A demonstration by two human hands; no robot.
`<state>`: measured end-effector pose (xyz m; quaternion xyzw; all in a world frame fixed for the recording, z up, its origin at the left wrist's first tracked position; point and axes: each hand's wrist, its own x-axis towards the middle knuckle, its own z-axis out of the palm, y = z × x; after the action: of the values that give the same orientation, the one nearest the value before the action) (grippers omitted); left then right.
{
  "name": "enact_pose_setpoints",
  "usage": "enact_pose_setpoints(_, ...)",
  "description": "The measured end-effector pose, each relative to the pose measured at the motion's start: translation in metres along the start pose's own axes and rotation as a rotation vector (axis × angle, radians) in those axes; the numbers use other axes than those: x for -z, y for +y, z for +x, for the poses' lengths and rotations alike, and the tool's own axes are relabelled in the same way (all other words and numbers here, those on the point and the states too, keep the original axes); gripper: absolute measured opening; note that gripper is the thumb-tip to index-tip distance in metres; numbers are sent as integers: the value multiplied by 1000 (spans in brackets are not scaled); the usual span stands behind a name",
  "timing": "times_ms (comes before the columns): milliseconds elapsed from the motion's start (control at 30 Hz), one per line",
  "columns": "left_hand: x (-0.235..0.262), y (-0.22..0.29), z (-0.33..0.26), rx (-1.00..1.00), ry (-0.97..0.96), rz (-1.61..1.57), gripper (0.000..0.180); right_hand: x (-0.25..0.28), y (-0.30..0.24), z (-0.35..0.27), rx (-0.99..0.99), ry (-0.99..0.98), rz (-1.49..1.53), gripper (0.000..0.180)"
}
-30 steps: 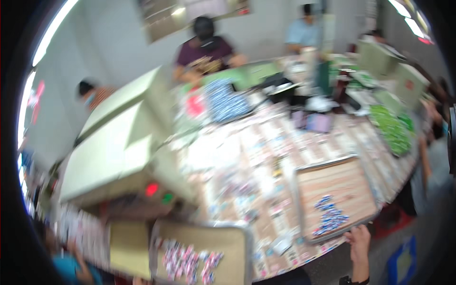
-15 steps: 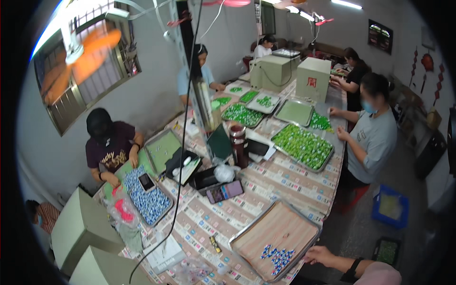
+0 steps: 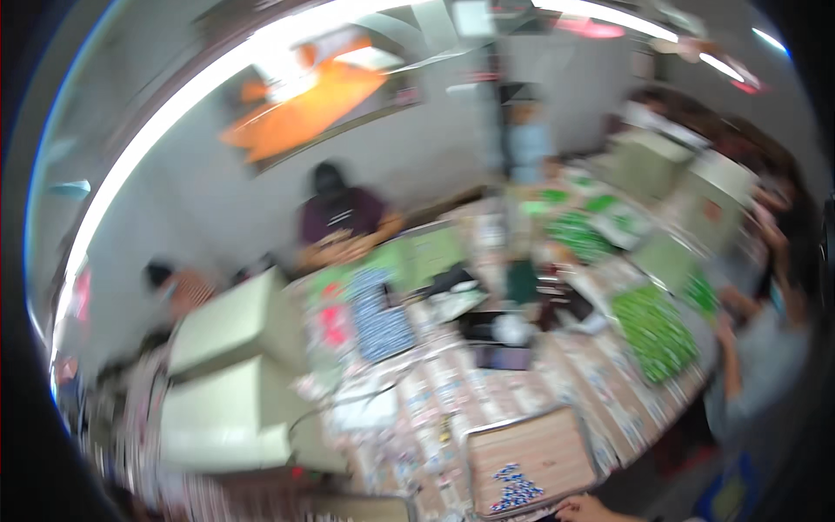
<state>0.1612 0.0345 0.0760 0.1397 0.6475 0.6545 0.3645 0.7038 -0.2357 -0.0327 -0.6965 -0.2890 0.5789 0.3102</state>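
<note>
**Blurry look down a crowded work table**

Head view, and it's the only one: everything is smeared by motion blur, so fine detail is gone. At the bottom edge a hand [image 3: 587,507] pokes in, the person's right one as far as I can make out. It sits just beside the near rim of a flat brown tray [image 3: 557,439], right next to a heap of small blue and white pieces [image 3: 513,489] lying in the tray's near corner. Whether the fingers are curled or spread, or touching the tray at all, I can't tell, since only a sliver shows. The left hand isn't in the picture.

The tray rests on a long table [image 3: 452,391] covered in printed paper. Further up the table is a patch of blue pieces [image 3: 381,322], and over to the right a big spread of green pieces [image 3: 654,331]. Pale cardboard boxes [image 3: 230,370] stack up on the left. A person in a dark red top [image 3: 339,217] sits at the far side, and a person in grey [image 3: 765,357] stands along the right edge.
</note>
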Motion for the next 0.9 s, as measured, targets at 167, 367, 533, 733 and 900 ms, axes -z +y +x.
enact_pose_setpoints(167, 273, -105, -32, -17, 454, -486, 48, -22, -38, 14, 184, -139, -128, 23)
enact_pose_setpoints(367, 421, -219, -164, 52, 957, -516, 49, -36, -139, -1, 114, -481, -148, 26)
enact_pose_setpoints(533, 335, -215, -309, 258, 1228, -328, 53, -7, -147, 18, 175, -564, -285, 24)
enact_pose_setpoints(733, 382, -315, -471, 457, 1416, -117, 39, 27, -159, 11, 421, -602, -451, 21)
enact_pose_setpoints(900, 416, -383, -594, 489, 1386, -41, 29, 21, -144, 3, 359, -764, -579, 19)
